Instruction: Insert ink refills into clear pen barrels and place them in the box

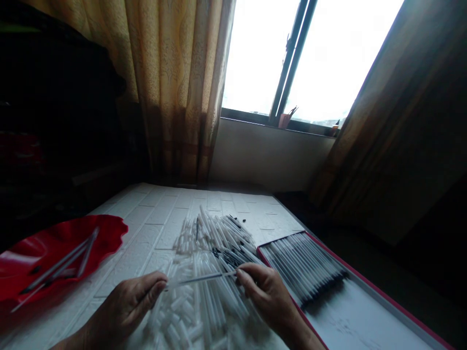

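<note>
So you had a thin rod (206, 278) stretched out between your two hands, just above the near-middle of the table (149, 214), running nearly level with its right end a touch farther away. Your right hand (264, 289) had the right end in a closed pinch, thumb against the bent fingers. Your left hand (131, 299) was pinched closed too, thumb and fingertip on the left end, though it was pretty blurry there so I couldn't tell exactly how the end sat in the grip. Right below the rod you had a heap of short clear tubes (180, 316) on the near side, with long clear tubes (211, 304) lying just right of them. A bigger pile of pale sticks (217, 231) sat beyond, with some dark-tipped ones mixed in at its right. Over on the right was a white tray with a red edge (361, 311), and a neat row of dark-ended sticks (302, 265) lay side by side in its far part. On the left, a wavy-rimmed red dish (107, 226) held a few loose sticks (60, 264).
</note>
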`<state>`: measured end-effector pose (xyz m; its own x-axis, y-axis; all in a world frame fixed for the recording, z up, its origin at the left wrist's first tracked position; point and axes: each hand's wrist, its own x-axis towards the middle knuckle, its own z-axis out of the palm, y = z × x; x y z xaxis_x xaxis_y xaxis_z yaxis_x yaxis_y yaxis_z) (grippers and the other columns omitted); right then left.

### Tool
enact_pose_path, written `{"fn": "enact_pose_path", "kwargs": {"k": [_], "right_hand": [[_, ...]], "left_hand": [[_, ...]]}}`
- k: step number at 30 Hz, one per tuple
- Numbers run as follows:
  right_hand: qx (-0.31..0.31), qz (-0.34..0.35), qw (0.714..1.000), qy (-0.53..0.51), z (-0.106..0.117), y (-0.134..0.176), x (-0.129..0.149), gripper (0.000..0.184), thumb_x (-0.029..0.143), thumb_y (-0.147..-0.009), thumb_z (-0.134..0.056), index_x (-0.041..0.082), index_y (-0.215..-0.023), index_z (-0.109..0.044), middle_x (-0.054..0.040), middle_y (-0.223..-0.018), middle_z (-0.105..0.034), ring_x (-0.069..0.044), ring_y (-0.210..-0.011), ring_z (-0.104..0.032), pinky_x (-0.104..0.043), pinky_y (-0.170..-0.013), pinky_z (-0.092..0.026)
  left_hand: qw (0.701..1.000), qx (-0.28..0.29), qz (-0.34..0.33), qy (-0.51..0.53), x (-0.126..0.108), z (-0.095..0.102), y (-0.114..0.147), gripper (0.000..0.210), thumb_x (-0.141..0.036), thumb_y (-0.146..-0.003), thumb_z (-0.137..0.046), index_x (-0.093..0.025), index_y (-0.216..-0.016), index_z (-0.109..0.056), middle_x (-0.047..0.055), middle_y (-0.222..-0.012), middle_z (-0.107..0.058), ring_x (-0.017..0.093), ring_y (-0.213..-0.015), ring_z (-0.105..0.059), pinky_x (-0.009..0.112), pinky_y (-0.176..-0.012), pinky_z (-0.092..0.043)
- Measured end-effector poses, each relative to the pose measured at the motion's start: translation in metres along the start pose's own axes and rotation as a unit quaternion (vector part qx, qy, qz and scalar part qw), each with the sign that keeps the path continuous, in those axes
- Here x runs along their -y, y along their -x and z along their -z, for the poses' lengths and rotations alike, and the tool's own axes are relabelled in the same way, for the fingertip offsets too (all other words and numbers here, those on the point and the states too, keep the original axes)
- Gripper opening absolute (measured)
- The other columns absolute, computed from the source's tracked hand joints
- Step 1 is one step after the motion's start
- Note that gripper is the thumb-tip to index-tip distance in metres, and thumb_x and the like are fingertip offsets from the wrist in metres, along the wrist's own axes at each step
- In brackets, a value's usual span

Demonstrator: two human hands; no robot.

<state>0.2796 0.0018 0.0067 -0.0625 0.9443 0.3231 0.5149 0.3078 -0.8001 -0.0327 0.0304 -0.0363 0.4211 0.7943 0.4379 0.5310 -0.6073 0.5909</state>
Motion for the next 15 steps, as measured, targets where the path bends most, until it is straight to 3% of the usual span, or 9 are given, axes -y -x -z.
{"fn": "enact_pose_path", "kwargs": {"k": [7,12,15], "right_hand": [[-0.14,-0.057,0.987,0.055,0.031,-0.013,-0.03,0.046,0.051,-0.087,-0.051,0.018,-0.072,-0.078,-0.006,-0.061,-0.072,-0.021,-0.056,-0.065,-0.027,-0.052,-0.049],[-0.164,-0.065,0.975,0.138,0.035,-0.012,-0.033,0.041,0.048,-0.087,-0.051,0.021,-0.076,-0.08,-0.0084,-0.072,-0.078,-0.026,-0.07,-0.073,-0.031,-0.063,-0.05],[-0.151,-0.059,0.968,0.19,0.03,-0.007,-0.03,0.032,0.041,-0.085,-0.055,0.025,-0.071,-0.078,-0.0069,-0.078,-0.079,-0.026,-0.071,-0.072,-0.032,-0.064,-0.047]], "left_hand": [[0.995,-0.044,0.085,-0.017,0.029,0.006,-0.008,0.052,-0.061,-0.099,-0.038,-0.024,-0.069,-0.059,-0.007,-0.054,-0.051,0.01,-0.046,-0.053,0.016,-0.044,-0.04],[0.991,-0.069,0.113,-0.029,0.037,0.007,-0.01,0.057,-0.067,-0.097,-0.036,-0.025,-0.067,-0.058,-0.008,-0.049,-0.048,0.01,-0.039,-0.048,0.017,-0.04,-0.037],[0.992,-0.065,0.103,-0.031,0.032,0.005,-0.009,0.055,-0.068,-0.096,-0.039,-0.025,-0.07,-0.063,-0.007,-0.05,-0.054,0.011,-0.042,-0.054,0.017,-0.043,-0.04]]}}
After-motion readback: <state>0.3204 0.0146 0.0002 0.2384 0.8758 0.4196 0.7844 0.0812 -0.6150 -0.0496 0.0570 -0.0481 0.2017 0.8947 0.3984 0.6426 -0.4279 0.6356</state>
